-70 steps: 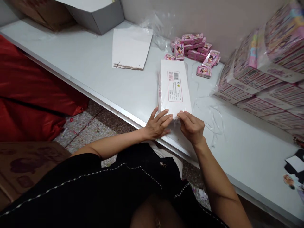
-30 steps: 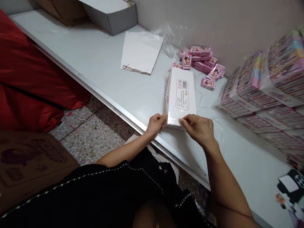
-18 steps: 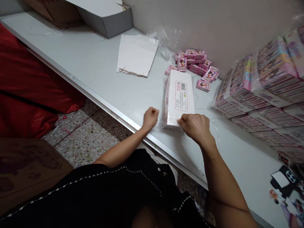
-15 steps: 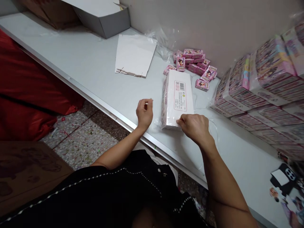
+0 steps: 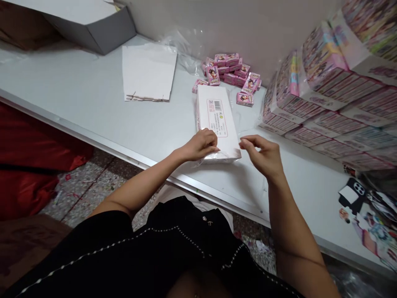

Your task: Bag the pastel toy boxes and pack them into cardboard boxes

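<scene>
A white box (image 5: 217, 142) with a printed label and barcode lies on the table in loose clear plastic film (image 5: 214, 156). My left hand (image 5: 203, 144) rests on the near left part of the box, fingers curled and pinched against the film. Just off the near right edge of the box, my right hand (image 5: 262, 154) is closed with thumb and forefinger together. Whatever those right fingertips hold is too small or too clear to make out. Beyond the box is a pile of small pink boxes (image 5: 229, 68) with a cartoon figure on them.
Film-wrapped printed boxes (image 5: 328, 99) are stacked at the right against the wall. Flat white card sheets (image 5: 150, 74) lie left of the pink pile, near a grey box (image 5: 108, 31). A dark phone (image 5: 352, 194) lies at the right. The table's metal edge (image 5: 124, 159) runs before me.
My left hand has moved right, from beside the box onto its near end. My right hand has come off the top to the box's right side. The view has shifted.
</scene>
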Demonstrator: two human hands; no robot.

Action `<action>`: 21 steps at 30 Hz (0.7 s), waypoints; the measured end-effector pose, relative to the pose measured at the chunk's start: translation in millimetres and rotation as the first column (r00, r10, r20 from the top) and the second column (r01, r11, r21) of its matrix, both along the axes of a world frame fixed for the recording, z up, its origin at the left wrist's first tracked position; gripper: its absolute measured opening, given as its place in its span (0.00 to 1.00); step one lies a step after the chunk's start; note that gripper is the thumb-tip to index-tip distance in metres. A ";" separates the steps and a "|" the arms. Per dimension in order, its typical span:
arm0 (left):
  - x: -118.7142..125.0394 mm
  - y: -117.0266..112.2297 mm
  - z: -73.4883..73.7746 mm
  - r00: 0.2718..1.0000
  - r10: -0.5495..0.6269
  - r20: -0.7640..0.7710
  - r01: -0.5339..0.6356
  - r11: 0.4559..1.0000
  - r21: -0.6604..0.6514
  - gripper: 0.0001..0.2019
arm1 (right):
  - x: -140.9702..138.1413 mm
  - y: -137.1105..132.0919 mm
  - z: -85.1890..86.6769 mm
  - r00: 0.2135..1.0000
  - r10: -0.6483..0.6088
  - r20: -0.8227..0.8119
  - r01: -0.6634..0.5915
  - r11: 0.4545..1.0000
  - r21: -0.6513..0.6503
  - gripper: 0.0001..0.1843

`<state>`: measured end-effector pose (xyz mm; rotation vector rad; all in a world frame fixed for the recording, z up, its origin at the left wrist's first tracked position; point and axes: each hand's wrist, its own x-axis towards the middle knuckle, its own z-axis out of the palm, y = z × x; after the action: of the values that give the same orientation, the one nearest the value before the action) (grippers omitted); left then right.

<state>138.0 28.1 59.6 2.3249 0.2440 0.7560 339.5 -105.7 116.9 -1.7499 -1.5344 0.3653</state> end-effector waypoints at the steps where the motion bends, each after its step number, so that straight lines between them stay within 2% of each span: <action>1: 0.4 -1.6 0.1 1.000 0.005 -0.003 -0.005 1.000 0.013 0.16 | 4.6 -10.1 -6.1 0.995 -0.067 -0.068 0.070 0.996 0.055 0.10; 2: 1.0 -2.7 -0.1 1.000 0.013 -0.008 -0.013 1.000 0.026 0.15 | 7.1 -20.3 -12.6 0.989 -0.112 -0.098 0.120 0.989 0.086 0.10; 4: 2.6 -4.1 -0.8 0.999 0.032 -0.025 -0.031 0.998 0.048 0.15 | 6.5 -38.2 -26.6 0.989 -0.136 -0.062 0.144 0.980 0.140 0.09; 6: 3.9 -4.5 -1.3 0.997 0.051 -0.049 -0.048 0.997 0.063 0.15 | 1.8 -49.4 -40.5 0.993 -0.088 0.074 0.071 0.976 0.204 0.09; 9: 4.8 -4.7 -1.3 0.995 0.064 -0.081 -0.058 0.995 0.076 0.14 | -5.2 -52.0 -57.2 0.953 -0.031 0.302 -0.055 0.961 0.272 0.17; 11: 4.9 -4.6 -0.8 0.993 0.071 -0.091 -0.063 0.994 0.084 0.14 | -7.0 -48.2 -63.9 0.933 -0.041 0.358 -0.074 0.950 0.302 0.15; 13: 4.9 -4.1 -0.3 0.992 0.072 -0.099 -0.062 0.994 0.095 0.13 | -5.5 -45.5 -66.9 0.944 -0.043 0.326 -0.073 0.939 0.336 0.09; 15: 4.7 -3.2 0.1 0.991 0.064 -0.114 -0.052 0.993 0.106 0.13 | -0.2 -47.0 -67.2 0.970 -0.032 0.240 -0.058 0.931 0.360 0.08; 16: 4.7 -2.6 0.2 0.991 0.055 -0.122 -0.042 0.993 0.111 0.12 | 3.6 -49.5 -66.7 0.983 -0.058 0.174 -0.011 0.928 0.372 0.07; 18: 4.7 -1.4 0.4 0.990 0.037 -0.134 -0.021 0.993 0.117 0.11 | 11.2 -57.1 -65.4 0.985 -0.172 -0.005 0.161 0.915 0.371 0.04; 20: 4.8 -0.7 0.4 0.990 0.029 -0.135 -0.013 0.993 0.120 0.11 | 14.4 -64.9 -65.6 0.948 -0.272 -0.166 0.310 0.907 0.286 0.04; 21: 4.9 -0.7 0.5 0.991 0.030 -0.133 -0.014 0.992 0.121 0.10 | 12.9 -67.7 -66.9 0.939 -0.281 -0.200 0.324 0.918 0.227 0.06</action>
<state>142.9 27.5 60.1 2.4950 0.2912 0.6410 352.4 -173.4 50.0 -1.6723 -1.1159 0.1398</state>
